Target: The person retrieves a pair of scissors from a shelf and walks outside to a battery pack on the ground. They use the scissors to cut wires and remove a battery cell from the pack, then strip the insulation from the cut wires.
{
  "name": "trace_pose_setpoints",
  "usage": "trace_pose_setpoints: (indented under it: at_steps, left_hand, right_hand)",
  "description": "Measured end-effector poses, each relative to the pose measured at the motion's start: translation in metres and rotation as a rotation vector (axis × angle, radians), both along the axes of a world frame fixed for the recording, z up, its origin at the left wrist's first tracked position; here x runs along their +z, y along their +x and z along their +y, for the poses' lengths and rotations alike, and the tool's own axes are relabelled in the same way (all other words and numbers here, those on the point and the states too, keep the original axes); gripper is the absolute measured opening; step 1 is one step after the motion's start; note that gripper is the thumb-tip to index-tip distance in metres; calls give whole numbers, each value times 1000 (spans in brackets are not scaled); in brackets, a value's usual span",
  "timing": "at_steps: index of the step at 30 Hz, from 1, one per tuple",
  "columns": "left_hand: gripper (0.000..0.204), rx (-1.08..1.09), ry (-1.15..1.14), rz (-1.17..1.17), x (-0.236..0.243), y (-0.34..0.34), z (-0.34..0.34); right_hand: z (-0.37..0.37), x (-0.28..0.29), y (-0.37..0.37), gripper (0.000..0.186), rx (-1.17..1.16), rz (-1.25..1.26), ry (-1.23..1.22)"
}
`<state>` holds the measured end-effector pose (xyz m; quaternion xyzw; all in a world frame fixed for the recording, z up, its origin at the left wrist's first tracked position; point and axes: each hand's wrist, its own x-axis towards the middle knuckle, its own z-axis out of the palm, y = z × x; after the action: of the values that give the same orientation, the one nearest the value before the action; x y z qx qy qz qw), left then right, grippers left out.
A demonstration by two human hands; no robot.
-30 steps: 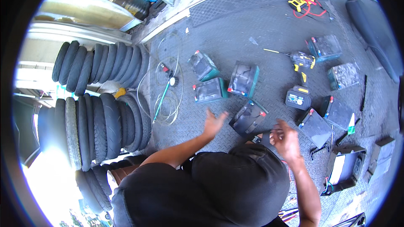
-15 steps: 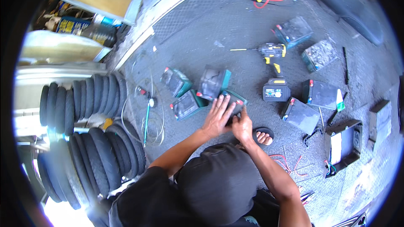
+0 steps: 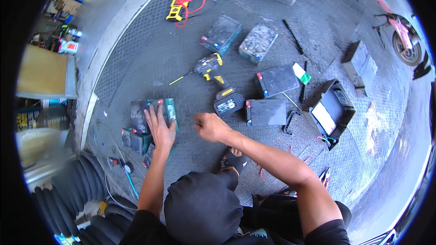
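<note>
The green-sided battery point(image 3: 140, 110) at far left is touched by the spread left hand point(image 3: 160, 130), the curled right hand point(image 3: 211, 127) is held apart, contents unclear, and neighbouring batteries point(image 3: 131, 141) could be tipped by uneven pressing.

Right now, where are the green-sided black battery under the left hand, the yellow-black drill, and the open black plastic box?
Green-sided black battery point(image 3: 141, 109), head view: its dark top.
Yellow-black drill point(image 3: 220, 80), head view: its handle.
Open black plastic box point(image 3: 337, 103), head view: its bare inside.

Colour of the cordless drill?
Drill: black and yellow, clearest in the head view.
</note>
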<state>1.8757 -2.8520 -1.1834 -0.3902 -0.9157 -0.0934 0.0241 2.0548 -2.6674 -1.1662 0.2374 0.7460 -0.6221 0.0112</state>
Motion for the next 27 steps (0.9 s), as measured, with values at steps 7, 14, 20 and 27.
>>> trace_pose_setpoints:
  at_steps: [7, 14, 20, 27]
  left_hand:
    - [57, -389, 445, -275, 1, 73, 152]
    - [81, -534, 341, -268, -15, 64, 394]
    - [128, -238, -80, -426, -14, 95, 445]
    - [121, -207, -33, -422, -8, 94, 432]
  right_hand:
    - [57, 47, 131, 32, 34, -255, 112]
    - [57, 69, 260, 37, -191, -446, 180]
    - [27, 77, 349, 43, -388, -558, 157]
    - [-10, 83, 362, 44, -182, -773, 189]
